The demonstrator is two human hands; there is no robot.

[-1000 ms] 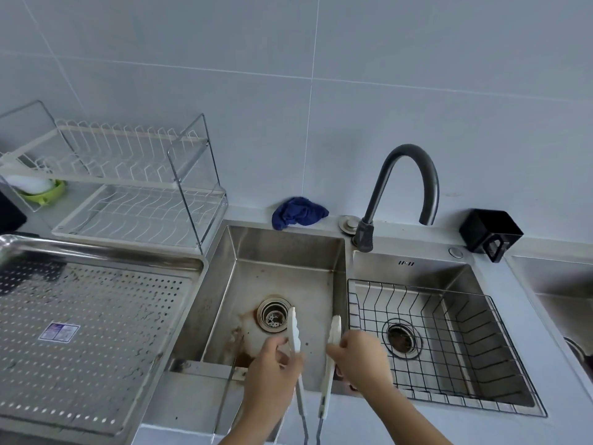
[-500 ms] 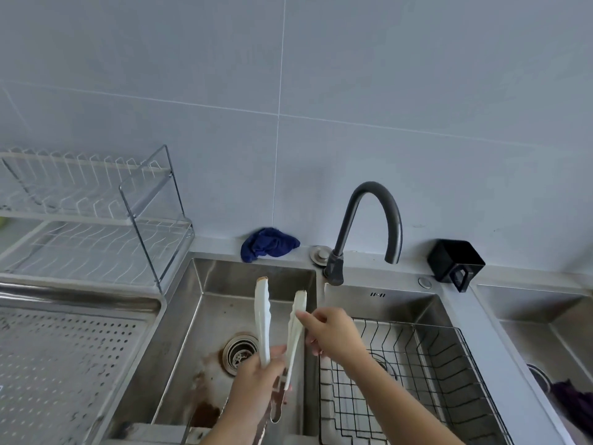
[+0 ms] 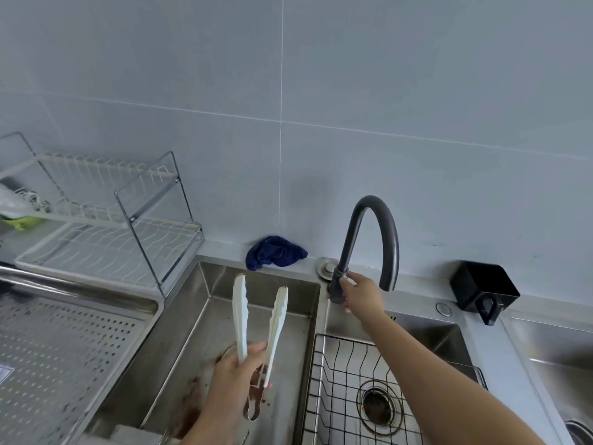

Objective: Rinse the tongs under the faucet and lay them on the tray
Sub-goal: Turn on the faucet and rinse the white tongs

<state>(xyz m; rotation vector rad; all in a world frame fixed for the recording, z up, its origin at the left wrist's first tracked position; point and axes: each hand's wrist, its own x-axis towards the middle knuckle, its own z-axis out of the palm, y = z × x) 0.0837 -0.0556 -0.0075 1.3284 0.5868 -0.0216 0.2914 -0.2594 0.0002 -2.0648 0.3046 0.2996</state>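
My left hand [image 3: 236, 375] grips the white tongs [image 3: 276, 319] by their lower arms, tips spread and pointing up over the left sink basin [image 3: 205, 319]. The tongs' metal hinge end hangs below the hand. My right hand [image 3: 361, 292] reaches to the base of the dark curved faucet [image 3: 369, 229] and touches its body near the handle; whether the fingers curl round it is unclear. No water runs from the spout. The perforated steel tray [image 3: 64, 358] lies at the left on the counter.
A wire basket [image 3: 340, 390] sits in the right basin under the spout. A blue cloth [image 3: 274, 252] lies behind the left basin. A two-tier dish rack [image 3: 122, 220] stands at the back left, a black holder [image 3: 484, 289] at the right.
My right hand let go of the tongs' arm and moved up right to the faucet base. My left hand keeps the tongs raised over the left basin.
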